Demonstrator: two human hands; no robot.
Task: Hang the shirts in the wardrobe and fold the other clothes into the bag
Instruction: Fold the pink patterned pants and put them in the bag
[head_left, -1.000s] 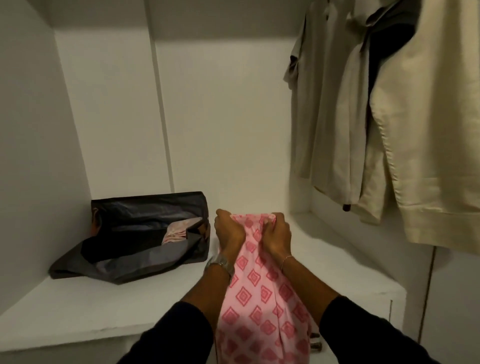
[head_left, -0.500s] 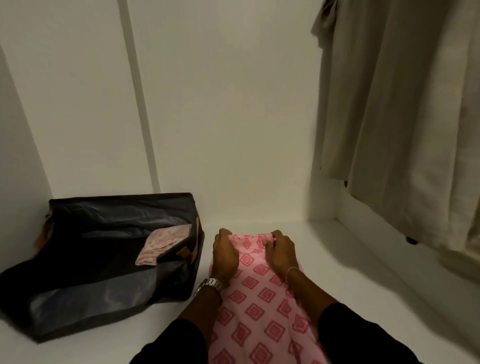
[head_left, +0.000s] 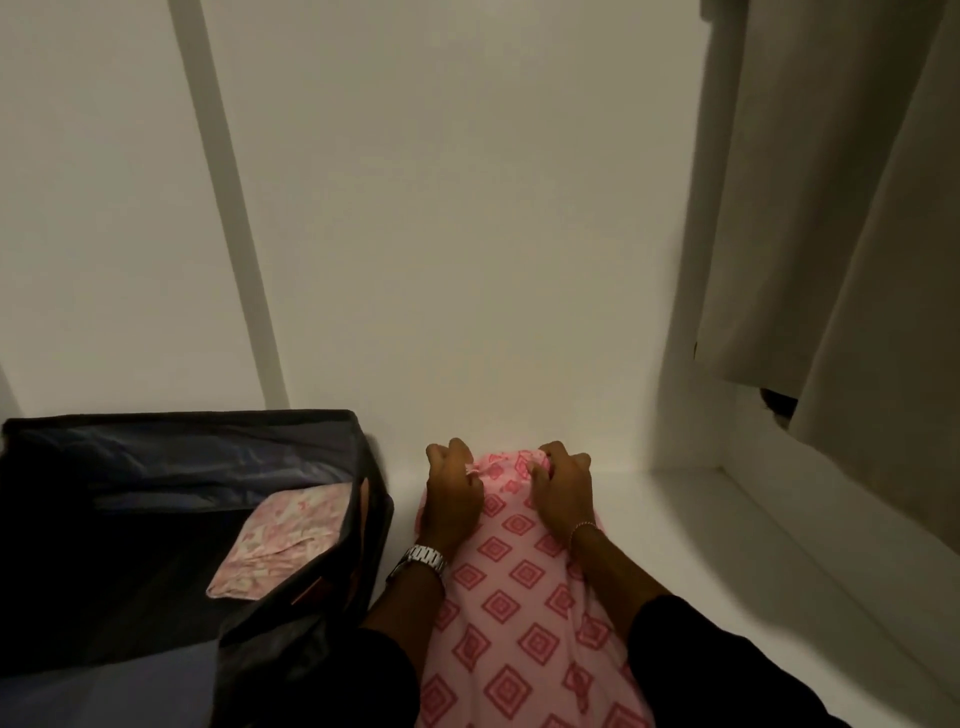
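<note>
pink patterned cloth (head_left: 511, 587) lies on shelf (head_left: 675, 525), near end cut off below | left hand (head_left: 451, 493) and right hand (head_left: 563, 491) pinch its far edge, fingertips hidden | bag (head_left: 171, 519) just left, open, folded pink piece (head_left: 283, 540) inside | beige shirts (head_left: 852, 208) hang right, tops cropped

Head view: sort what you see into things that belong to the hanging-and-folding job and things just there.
Part of the job:
- pink diamond-print garment, gripped at its far end by the left hand and right hand
- dark bag, open
- folded pink floral cloth inside the bag
- beige hanging shirts

Just there:
- white shelf
- wristwatch
- bracelet
</note>
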